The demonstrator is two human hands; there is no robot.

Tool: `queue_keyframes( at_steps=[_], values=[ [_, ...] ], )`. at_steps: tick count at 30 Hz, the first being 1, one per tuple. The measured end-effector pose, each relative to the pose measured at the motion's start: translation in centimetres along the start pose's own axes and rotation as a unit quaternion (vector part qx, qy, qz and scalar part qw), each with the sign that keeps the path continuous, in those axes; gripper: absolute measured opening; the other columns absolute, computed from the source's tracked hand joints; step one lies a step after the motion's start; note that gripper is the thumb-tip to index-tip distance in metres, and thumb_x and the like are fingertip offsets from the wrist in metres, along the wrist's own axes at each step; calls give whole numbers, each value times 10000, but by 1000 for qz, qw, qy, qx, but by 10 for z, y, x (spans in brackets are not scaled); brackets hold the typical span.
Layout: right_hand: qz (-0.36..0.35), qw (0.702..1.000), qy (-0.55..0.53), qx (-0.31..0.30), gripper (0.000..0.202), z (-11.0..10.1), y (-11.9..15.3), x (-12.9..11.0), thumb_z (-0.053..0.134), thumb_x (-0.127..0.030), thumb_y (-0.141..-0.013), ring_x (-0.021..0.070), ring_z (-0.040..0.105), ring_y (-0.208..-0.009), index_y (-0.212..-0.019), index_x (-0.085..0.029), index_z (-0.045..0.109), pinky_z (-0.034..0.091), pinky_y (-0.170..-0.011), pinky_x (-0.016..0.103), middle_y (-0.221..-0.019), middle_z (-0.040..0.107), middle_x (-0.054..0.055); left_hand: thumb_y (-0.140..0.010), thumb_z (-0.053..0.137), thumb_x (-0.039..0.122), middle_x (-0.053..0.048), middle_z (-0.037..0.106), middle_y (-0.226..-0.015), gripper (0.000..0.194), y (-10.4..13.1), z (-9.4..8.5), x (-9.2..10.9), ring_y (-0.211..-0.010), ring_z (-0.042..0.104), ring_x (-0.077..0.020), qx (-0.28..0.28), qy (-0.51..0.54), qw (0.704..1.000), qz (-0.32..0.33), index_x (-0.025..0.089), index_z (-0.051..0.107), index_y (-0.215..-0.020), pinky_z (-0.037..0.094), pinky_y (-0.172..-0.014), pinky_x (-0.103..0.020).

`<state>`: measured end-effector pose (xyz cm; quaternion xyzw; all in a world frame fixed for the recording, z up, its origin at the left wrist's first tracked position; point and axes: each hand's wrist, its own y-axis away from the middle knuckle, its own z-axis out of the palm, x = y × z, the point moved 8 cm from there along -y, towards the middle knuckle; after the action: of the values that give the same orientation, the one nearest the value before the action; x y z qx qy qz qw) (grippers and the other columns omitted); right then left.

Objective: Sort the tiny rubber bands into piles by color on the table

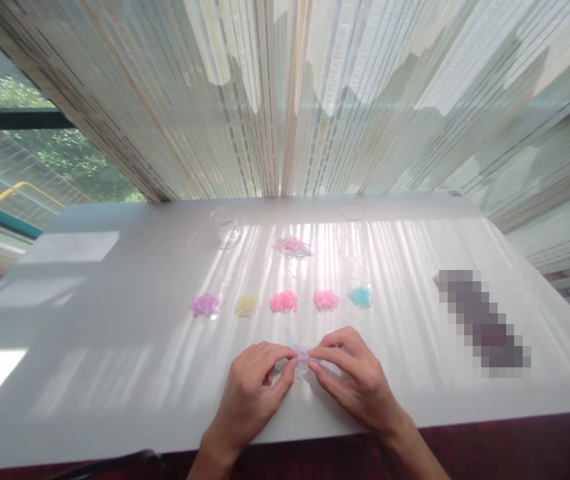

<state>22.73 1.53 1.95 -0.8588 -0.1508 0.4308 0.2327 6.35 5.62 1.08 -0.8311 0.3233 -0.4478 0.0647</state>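
**Fingertips pinching a small clear piece with bands at the near edge of the table**

Head view: hands meet just inside the near edge of the white table [115, 347], about midway along it. The left hand [249, 387] is curled, thumb and forefinger closed on a small clear piece [301, 357] that carries a pale pink or lilac loop; the right hand [357, 377] is curled the same way and pinches it from the other side. What exactly the piece is cannot be told, as glare washes it out.

Beyond the hands runs a row of small band heaps, well apart from each other: purple pile [206, 305], yellow pile [247, 304], pink pile [283, 301], second pink pile [325, 299] and teal pile [359, 296]. Farther back lies a mixed pile [293, 247], with a clear cup [227, 230] near the far edge. A blurred dark object [482, 323] lies toward the right edge.

Judging by the grip, the work goes best with both pinches kept close to the loop, wrists resting on the surface, and any stretch made slowly so the band does not snap off.
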Motion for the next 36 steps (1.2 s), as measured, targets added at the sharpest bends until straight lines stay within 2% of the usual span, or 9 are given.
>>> queue_keyframes(
  at_steps=[12,28,36],
  values=[
    [-2,1000,4,3,138,1,0,1,683,-105,-966,197,635,-842,-1053,-206,718,587,-715,332,-906,667,55,-995,643,174,19,708,-804,66,1,1,-6,-582,534,-116,-1,5,1000,-25,223,685,-1010,481,-606,-240],
    [13,1000,7,0,125,3,2,5,670,-120,-974,195,651,-855,-1035,-218,719,601,-731,329,-921,667,53,-1032,572,174,-5,709,-820,98,3,5,-6,-619,587,-131,-24,0,999,-22,215,658,-1008,489,-624,-243],
    [8,1000,9,9,146,1,1,3,670,-97,-965,197,653,-831,-1025,-217,729,597,-708,337,-898,677,51,-1032,577,168,-5,718,-832,98,3,5,-6,-620,580,-134,-19,-4,1000,-16,217,657,-1004,483,-629,-252]
  ],
)
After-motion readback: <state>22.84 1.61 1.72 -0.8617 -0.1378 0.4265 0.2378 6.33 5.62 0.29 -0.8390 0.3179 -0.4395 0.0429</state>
